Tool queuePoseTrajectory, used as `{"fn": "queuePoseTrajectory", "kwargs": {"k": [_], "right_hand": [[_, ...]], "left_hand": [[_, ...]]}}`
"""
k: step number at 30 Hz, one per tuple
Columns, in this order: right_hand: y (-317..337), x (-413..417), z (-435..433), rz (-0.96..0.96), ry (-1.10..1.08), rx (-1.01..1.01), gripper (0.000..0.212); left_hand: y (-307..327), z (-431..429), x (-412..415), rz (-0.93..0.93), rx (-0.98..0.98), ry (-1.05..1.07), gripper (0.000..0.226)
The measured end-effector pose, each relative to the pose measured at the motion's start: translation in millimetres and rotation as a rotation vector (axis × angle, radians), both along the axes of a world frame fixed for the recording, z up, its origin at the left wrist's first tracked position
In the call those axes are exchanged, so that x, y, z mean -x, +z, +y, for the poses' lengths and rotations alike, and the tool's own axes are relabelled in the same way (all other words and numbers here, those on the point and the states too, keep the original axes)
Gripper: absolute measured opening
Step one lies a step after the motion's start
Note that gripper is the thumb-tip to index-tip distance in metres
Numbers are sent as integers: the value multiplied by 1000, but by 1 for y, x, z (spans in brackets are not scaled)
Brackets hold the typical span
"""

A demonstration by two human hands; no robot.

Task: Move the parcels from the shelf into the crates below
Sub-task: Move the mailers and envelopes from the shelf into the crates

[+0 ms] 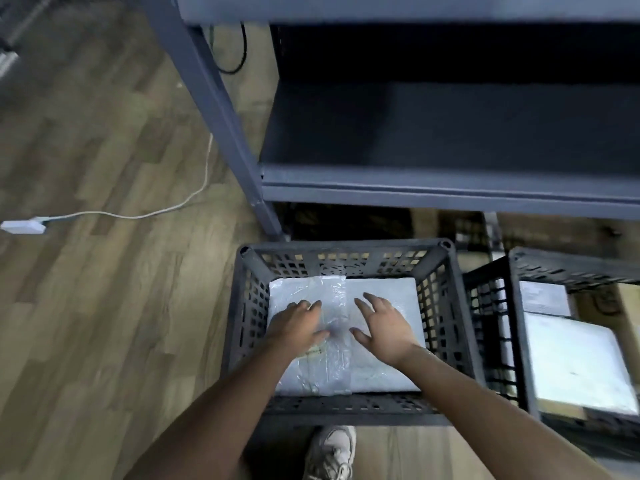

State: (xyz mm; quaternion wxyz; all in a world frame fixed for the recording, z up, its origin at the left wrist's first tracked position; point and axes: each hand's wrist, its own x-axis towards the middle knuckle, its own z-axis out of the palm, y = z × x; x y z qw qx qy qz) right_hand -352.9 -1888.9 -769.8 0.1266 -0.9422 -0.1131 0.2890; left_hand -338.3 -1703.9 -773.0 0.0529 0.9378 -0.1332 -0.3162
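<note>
1. Head view: a white parcel lies flat on the bottom of a dark slotted crate. It covers most of the crate's bottom, and a strip of wrinkled clear film runs along its middle.
2. The left hand rests palm down on the parcel's left half, with the fingers straight and close together, gripping nothing.
3. The right hand is palm down over the parcel's right half, with the fingers spread and relaxed. I cannot tell whether it touches the wrapping.
4. Both bare forearms reach in over the crate's near rim.
5. Just beside it on the right stands a second crate of the same kind. It holds a large pale parcel, with a smaller parcel beyond it.
6. Both crates stand in front of a grey metal shelf. Its post comes down near the first crate's far left corner.
7. A wooden floor spreads to the left. Across it lies a white cable that ends in a white block.
8. A black cable loops behind the post.
9. A light-coloured shoe shows just below the crate's near wall.
</note>
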Motion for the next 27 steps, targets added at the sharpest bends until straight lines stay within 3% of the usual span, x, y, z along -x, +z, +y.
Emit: {"fn": "queuePoseTrajectory", "kwargs": {"k": [11,18,27], "right_hand": [[293,23,-21,-126,-46,-2,64],[487,29,-48,-337,-66,-5,64],[648,38,-87,-585,-189,-31,61]], "left_hand": [[297,7,20,-119,-78,12,63],[491,-7,21,-309,-21,-6,67],[654,-34,23,-600,20,-67,66]]}}
